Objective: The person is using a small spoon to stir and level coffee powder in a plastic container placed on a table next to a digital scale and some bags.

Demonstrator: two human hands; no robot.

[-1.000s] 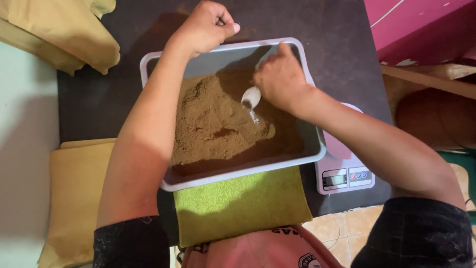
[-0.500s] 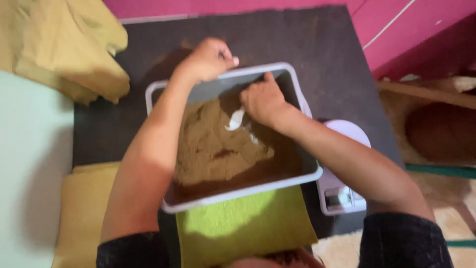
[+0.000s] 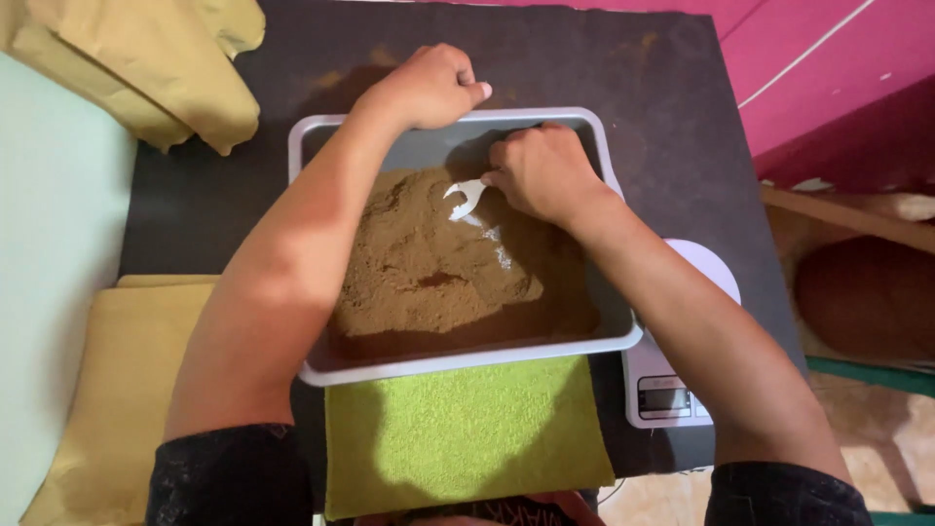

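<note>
While the person leans over the dark table (image 3: 682, 117), everything seems laid out within easy reach, and I read it from the left. At the far left a pale green surface (image 3: 49, 292) runs down the edge, and on it and the table's corner lie crumpled mustard-yellow paper bags (image 3: 146, 68), with a flatter stack of the same yellow paper (image 3: 117, 390) lower down; none shows any label I can make out, only plain folded paper. The left hand (image 3: 429, 88) is closed in a loose fist on the far rim of the grey tray (image 3: 467, 362), fingers curled together, apparently bracing the tray so it does not slide; I cannot tell whether anything is inside that fist. The tray sits in the middle of the table and holds a heap of brown powder (image 3: 429, 273), banked toward the left and near side, leaving bare grey floor at the far end. A lime-green cloth (image 3: 458, 438) lies just below the tray's near rim, likely there to catch spills. The right hand (image 3: 545, 175) is inside the tray, its fingers pinched on a small white scoop (image 3: 466, 198) whose bowl touches the powder's upper edge. To the right, partly under the right forearm, stands a white kitchen scale (image 3: 672, 390) with a small grey display, close beside the tray. Pink wall panels (image 3: 828, 78) close the right side.
</note>
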